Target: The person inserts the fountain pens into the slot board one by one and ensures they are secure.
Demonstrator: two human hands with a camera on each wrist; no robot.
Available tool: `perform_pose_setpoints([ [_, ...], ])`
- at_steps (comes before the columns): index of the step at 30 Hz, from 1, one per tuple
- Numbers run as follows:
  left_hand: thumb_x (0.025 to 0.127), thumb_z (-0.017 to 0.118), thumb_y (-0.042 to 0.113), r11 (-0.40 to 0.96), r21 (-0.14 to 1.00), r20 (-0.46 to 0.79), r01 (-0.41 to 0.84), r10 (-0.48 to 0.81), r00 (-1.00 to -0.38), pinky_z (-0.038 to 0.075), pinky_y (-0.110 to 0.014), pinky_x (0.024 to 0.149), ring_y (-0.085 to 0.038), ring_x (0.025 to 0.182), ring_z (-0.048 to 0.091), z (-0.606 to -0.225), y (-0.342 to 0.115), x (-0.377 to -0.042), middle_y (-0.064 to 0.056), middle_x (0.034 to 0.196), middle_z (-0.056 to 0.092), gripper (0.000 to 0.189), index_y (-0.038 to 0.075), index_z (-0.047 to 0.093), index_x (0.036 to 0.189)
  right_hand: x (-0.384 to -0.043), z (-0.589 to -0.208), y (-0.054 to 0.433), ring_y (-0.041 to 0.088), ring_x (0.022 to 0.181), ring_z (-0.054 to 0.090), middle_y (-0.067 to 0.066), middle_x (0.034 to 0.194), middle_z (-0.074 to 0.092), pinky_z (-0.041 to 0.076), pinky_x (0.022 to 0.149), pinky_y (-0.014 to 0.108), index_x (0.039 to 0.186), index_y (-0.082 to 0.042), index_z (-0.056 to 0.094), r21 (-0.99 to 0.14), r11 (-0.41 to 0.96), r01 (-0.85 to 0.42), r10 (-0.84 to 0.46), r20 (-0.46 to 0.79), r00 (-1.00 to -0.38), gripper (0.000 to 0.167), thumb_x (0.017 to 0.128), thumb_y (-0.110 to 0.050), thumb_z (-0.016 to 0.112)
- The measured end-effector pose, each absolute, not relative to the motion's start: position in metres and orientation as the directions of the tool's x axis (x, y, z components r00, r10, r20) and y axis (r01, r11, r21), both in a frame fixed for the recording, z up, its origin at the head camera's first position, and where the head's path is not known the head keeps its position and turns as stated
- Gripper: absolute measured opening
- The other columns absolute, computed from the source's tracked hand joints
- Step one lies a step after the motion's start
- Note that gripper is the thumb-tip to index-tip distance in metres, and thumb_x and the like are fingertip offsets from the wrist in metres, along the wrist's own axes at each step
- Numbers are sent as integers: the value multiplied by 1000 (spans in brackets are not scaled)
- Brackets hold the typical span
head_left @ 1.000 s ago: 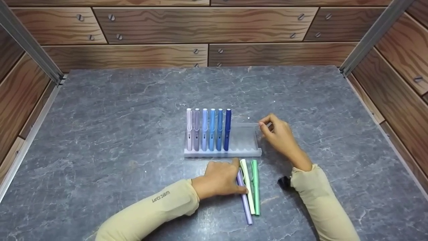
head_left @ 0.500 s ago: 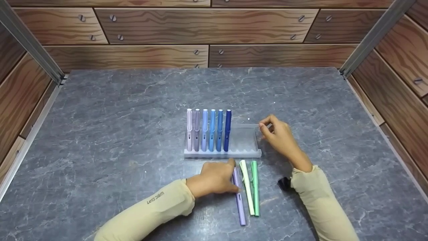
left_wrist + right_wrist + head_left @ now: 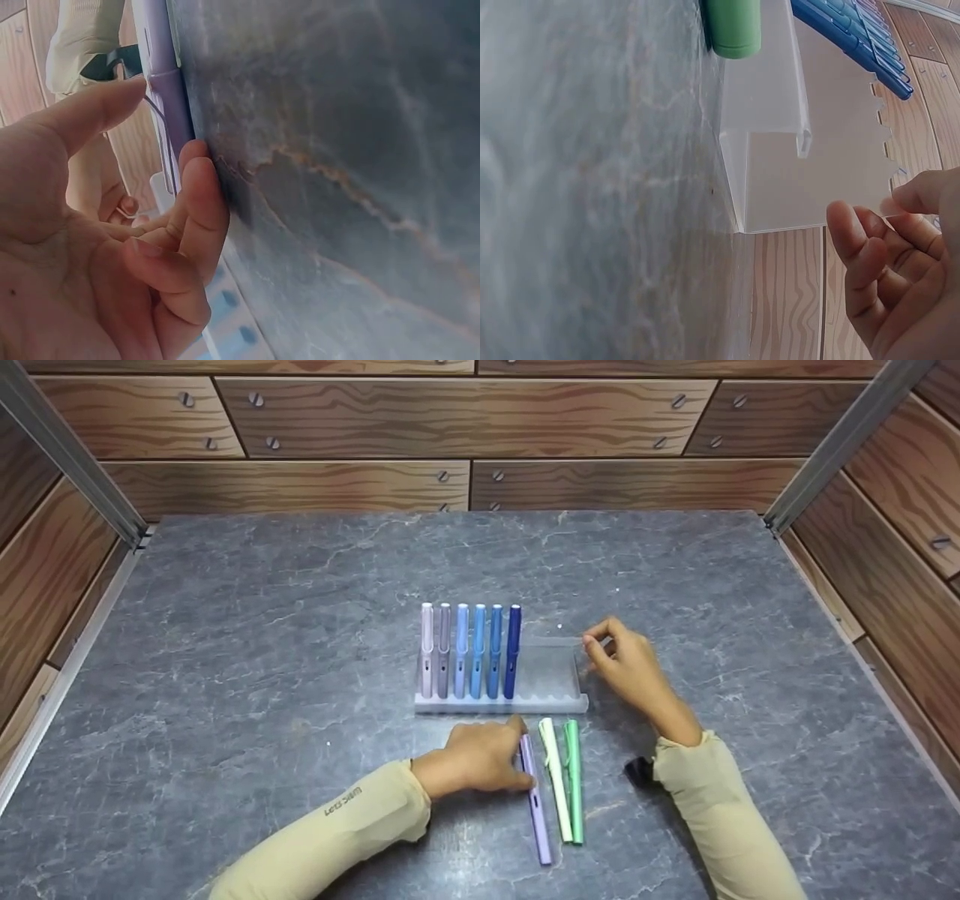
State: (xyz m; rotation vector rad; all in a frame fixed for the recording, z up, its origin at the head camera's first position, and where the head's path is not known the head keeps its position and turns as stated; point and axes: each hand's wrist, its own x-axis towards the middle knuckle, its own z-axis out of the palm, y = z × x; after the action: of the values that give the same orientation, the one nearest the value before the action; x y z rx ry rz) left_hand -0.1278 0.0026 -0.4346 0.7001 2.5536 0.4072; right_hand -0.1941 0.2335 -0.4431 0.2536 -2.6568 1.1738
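Pinched between the thumb and fingers of your left hand [image 3: 484,754] is the purple pen [image 3: 539,825], taken near its clip end, which points at the clear stand [image 3: 549,671]; the barrel runs back towards you over the table [image 3: 300,622]. Gripping there leaves much of the barrel free, and the gap from its two neighbours presumably gives your thumb room on that side. Your right hand [image 3: 626,664] is likewise engaged: thumb and fingertips grasp the stand's upper right corner, apparently to steady a light piece that could slide if knocked. That corner is a sound choice, since it leaves the bare notches along the right part of the front lip uncovered. Six pens [image 3: 478,652] lean against the back panel, seated in the lip with clips facing you, ordered from pale lilac at the left to dark blue; the arrangement reads as a deliberate colour run. Just in front of the stand lie the pale green pen [image 3: 556,787] and the green pen [image 3: 574,787], side by side, clip ends towards the stand, likely so placed for easy reach. How firmly either pinch bears cannot be told.
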Motion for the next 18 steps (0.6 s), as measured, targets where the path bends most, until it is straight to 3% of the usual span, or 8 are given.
perform_pose_setpoints([
  [18,67,79,42,753,414,-211,511,626,-751,44,-30,55,-14,68,57,-443,1,-130,5,78,63,60,15,53,114,-194,-443,234,32,62,66,14,89,67,41,50,14,95,-1,62,-699,660,-275,-80,298,-951,10,95,-10,58],
])
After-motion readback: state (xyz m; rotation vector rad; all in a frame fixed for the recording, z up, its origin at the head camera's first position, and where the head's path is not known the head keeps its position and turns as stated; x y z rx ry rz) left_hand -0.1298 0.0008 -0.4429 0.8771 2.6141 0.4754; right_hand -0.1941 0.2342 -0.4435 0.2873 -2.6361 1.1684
